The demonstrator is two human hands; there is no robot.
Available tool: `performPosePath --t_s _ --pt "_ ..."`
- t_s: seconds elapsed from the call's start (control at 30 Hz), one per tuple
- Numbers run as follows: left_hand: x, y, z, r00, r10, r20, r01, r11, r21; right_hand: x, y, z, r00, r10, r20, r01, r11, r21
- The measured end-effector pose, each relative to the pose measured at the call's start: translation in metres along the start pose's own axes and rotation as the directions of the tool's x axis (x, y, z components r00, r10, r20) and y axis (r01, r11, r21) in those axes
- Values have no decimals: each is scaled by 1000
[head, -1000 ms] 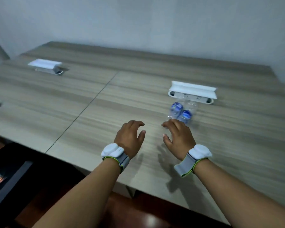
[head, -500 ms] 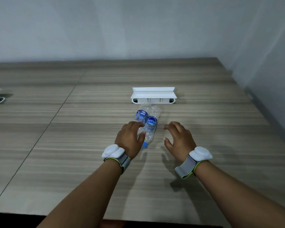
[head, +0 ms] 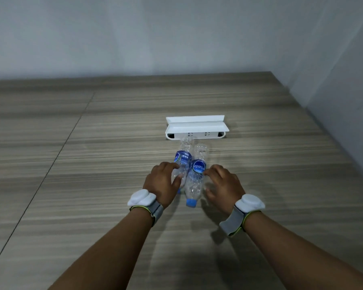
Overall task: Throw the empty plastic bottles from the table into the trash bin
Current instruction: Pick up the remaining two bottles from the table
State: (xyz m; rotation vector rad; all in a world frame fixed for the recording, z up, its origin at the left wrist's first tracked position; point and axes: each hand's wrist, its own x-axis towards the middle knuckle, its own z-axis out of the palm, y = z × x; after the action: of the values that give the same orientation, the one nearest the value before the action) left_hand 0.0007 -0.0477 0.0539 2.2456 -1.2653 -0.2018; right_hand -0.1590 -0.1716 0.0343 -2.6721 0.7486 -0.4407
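Observation:
Two empty clear plastic bottles with blue labels lie side by side on the wooden table (head: pixel 92 185), caps pointing toward me. My left hand (head: pixel 161 183) curls over the left bottle (head: pixel 183 162), with fingers and thumb on its body. The right bottle (head: pixel 195 181) has a blue cap (head: pixel 191 202) at its near end. My right hand (head: pixel 222 185) is spread beside it; the fingertips touch it near the label and the thumb stays apart. Both bottles rest on the table. No trash bin is in view.
A white socket box (head: pixel 195 127) with a raised lid stands just behind the bottles. Grey walls close the table's far edge and right side. A seam (head: pixel 57 155) runs through the tabletop on the left.
My view has swung right and centred on the bottles. Both hands have moved forward to either side of them, and my left hand has settled on the left bottle.

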Motion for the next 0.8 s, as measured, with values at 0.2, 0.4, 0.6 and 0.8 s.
performPosePath --t_s 0.2,0.4,0.6,0.8 --pt "20 -27 25 974 -121 189 104 990 100 11 3 32 983 64 170 -56 997 -51" --pt "29 -39 45 942 -180 283 157 982 101 14 9 51 943 26 331 25 989 -148" --pt "33 -43 56 922 -223 316 218 974 52 12 7 57 945 58 321 0 984 -177" --pt "37 -49 60 899 -240 367 266 964 -20 19 6 58 915 56 401 98 930 -353"
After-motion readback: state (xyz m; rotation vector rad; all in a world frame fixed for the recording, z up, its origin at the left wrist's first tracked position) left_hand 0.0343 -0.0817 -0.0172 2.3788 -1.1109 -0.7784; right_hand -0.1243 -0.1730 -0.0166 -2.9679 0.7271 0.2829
